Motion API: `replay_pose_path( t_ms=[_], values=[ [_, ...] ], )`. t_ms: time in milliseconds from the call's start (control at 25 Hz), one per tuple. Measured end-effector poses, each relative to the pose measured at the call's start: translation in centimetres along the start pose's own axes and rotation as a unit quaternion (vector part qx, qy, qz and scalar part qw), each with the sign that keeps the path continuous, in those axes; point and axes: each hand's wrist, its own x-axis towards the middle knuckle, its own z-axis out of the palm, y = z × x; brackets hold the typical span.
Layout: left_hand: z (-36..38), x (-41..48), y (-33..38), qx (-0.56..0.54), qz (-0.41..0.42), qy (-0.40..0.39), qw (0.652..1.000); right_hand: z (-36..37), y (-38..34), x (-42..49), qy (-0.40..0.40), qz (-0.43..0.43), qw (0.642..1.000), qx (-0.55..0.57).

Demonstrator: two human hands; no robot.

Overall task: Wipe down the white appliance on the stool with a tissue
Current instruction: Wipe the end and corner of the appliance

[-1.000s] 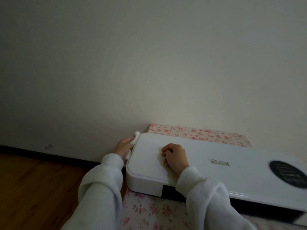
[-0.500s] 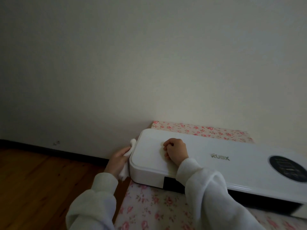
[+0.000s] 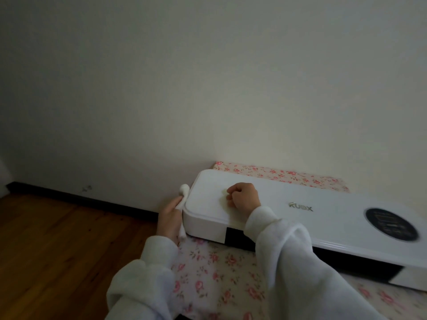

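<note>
Head view: a long white appliance (image 3: 300, 211) lies flat on a floral-covered stool (image 3: 215, 269) against a pale wall. At the appliance's left end, the left hand (image 3: 169, 219) presses a crumpled white tissue (image 3: 183, 197) against its side. The right hand (image 3: 243, 196), curled into a loose fist, rests on the appliance's top.

Dim, plain off-white wall (image 3: 208, 77); black skirting board (image 3: 80, 197) below; reddish-brown wooden plank floor (image 3: 57, 250) at left.

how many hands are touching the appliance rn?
2. The left hand presses a tissue against the left end of the white appliance; the right hand rests, curled, on its top.
</note>
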Motion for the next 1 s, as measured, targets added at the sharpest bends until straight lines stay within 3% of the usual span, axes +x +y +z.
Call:
replay_pose_path(
  t_ms=[120, 280, 440, 560, 720, 840, 1000],
  values=[
    [2.2, -2.2, -1.8, -0.054, 0.017, 0.104, 0.993, 0.2, 0.1, -0.3, -0.011, -0.026, 0.999, -0.032],
    [5.2, -4.3, -3.6, -0.016, 0.038, 0.157, 0.987, 0.1, 0.6, -1.2, -0.009, -0.055, 0.997, -0.049],
    [6.9, -5.3, -5.4, 0.047, 0.079, 0.143, 0.985, -0.4, 0.7, -2.4, -0.01, -0.072, 0.996, -0.046],
    [7.7, -6.4, -5.8, 0.01, 0.088, 0.131, 0.987, -0.2, 0.8, -4.5, -0.014, -0.147, 0.984, -0.098],
    [7.0, -6.9, -5.0, -0.102, 0.046, 0.12, 0.986, 1.1, 2.5, -6.7, -0.03, -0.252, 0.946, -0.201],
    [6.3, -6.4, -5.0, -0.146, 0.026, 0.13, 0.98, 2.4, 3.9, -7.6, -0.033, -0.342, 0.874, -0.345],
    [6.0, -6.2, -4.7, -0.126, 0.019, 0.112, 0.986, 3.7, 5.5, -8.2, 0.021, -0.334, 0.851, -0.404]
  ],
)
